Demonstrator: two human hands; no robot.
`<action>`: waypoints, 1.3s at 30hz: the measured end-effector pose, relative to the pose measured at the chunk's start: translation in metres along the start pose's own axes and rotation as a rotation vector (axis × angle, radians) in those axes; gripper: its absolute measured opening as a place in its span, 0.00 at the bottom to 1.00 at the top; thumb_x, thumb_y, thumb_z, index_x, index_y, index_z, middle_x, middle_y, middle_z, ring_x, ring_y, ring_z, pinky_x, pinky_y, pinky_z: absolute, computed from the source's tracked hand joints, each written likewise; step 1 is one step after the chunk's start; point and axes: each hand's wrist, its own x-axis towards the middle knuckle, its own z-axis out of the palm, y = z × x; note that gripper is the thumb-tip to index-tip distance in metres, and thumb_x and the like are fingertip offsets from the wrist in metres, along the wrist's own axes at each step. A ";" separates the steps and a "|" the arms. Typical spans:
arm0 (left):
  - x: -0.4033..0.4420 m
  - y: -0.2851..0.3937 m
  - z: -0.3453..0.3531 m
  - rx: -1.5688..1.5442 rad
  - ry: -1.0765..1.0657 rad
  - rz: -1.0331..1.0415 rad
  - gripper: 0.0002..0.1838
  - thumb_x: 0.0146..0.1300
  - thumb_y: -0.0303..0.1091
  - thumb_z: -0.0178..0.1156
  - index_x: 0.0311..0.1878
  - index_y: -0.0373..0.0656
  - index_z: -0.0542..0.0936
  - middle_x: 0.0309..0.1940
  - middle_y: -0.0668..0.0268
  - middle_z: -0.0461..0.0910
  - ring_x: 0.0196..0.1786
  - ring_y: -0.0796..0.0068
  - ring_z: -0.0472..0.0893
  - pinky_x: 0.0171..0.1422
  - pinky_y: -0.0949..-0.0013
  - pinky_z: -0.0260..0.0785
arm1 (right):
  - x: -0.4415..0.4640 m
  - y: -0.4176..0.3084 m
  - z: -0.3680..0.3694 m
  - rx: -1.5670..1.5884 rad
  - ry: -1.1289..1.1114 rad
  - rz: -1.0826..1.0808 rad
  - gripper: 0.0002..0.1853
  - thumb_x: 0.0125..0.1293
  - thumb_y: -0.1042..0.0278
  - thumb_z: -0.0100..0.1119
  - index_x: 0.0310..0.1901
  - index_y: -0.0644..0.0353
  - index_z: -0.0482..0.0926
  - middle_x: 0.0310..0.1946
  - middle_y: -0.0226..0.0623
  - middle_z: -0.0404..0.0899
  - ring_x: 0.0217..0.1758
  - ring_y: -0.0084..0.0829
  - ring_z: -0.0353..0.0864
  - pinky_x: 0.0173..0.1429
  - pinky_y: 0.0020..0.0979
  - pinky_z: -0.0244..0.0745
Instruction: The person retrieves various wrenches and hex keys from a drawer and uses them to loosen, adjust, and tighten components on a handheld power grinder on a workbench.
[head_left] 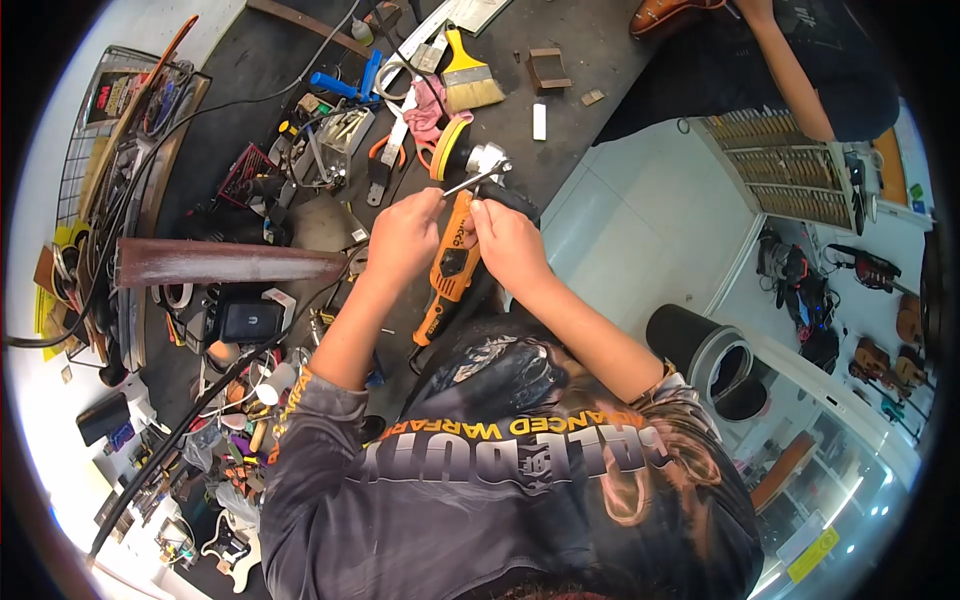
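Observation:
An orange and black power polisher with a yellow-edged round pad lies in front of me, its pad end pointing away. My left hand is closed around a slim metal tool, which looks like a wrench. The tool's far end reaches across the polisher's silver head. My right hand is closed against the polisher near its black side handle; my fingers' undersides are hidden. A pink cloth lies beyond the pad.
On the dark workbench are a yellow-handled paintbrush, a white block and a blue clamp. Tools and cables crowd the left side. Another person's arm shows at upper right. A black bin stands to my right.

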 end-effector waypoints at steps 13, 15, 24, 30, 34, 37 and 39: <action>0.018 0.007 -0.014 -0.475 -0.114 -0.384 0.16 0.86 0.41 0.62 0.44 0.36 0.84 0.27 0.75 0.74 0.32 0.85 0.68 0.37 0.70 0.62 | 0.007 0.010 0.010 0.636 -0.180 0.146 0.20 0.94 0.60 0.46 0.52 0.71 0.81 0.35 0.43 0.88 0.37 0.34 0.91 0.50 0.35 0.88; 0.017 0.004 -0.008 -0.507 -0.117 -0.408 0.15 0.85 0.40 0.64 0.45 0.36 0.84 0.28 0.74 0.75 0.32 0.86 0.68 0.36 0.70 0.62 | 0.007 0.009 0.013 0.734 -0.161 0.188 0.20 0.93 0.61 0.48 0.48 0.70 0.81 0.32 0.40 0.87 0.34 0.32 0.90 0.47 0.35 0.87; 0.008 0.021 -0.009 -0.384 -0.019 -0.165 0.12 0.84 0.37 0.64 0.50 0.36 0.84 0.30 0.52 0.85 0.32 0.54 0.86 0.39 0.54 0.75 | 0.008 0.012 0.015 0.751 -0.155 0.188 0.19 0.93 0.62 0.47 0.47 0.68 0.80 0.33 0.38 0.85 0.35 0.31 0.89 0.47 0.36 0.86; 0.018 0.002 -0.002 0.007 -0.116 0.022 0.08 0.81 0.33 0.65 0.47 0.38 0.83 0.31 0.50 0.84 0.37 0.42 0.87 0.42 0.48 0.78 | 0.004 0.010 0.011 0.705 -0.179 0.155 0.19 0.94 0.61 0.45 0.48 0.67 0.78 0.32 0.35 0.81 0.34 0.31 0.88 0.49 0.36 0.85; 0.018 0.018 -0.019 -0.147 0.046 0.018 0.05 0.78 0.32 0.66 0.45 0.41 0.83 0.33 0.52 0.86 0.38 0.44 0.88 0.42 0.47 0.78 | 0.005 0.009 0.007 0.670 -0.196 0.155 0.19 0.95 0.60 0.44 0.48 0.66 0.77 0.31 0.34 0.79 0.33 0.30 0.87 0.47 0.34 0.84; 0.018 0.017 -0.017 -0.156 -0.001 0.054 0.04 0.76 0.30 0.66 0.44 0.42 0.82 0.34 0.53 0.87 0.39 0.44 0.89 0.43 0.48 0.79 | 0.004 0.008 0.008 0.666 -0.184 0.151 0.19 0.95 0.60 0.45 0.47 0.66 0.77 0.30 0.34 0.78 0.32 0.29 0.86 0.45 0.33 0.84; 0.015 0.007 -0.012 -0.041 -0.082 -0.020 0.03 0.76 0.29 0.64 0.45 0.41 0.83 0.34 0.51 0.87 0.40 0.43 0.88 0.44 0.47 0.80 | 0.001 0.008 0.010 0.681 -0.163 0.150 0.19 0.94 0.61 0.46 0.46 0.67 0.78 0.28 0.34 0.79 0.29 0.29 0.86 0.41 0.33 0.84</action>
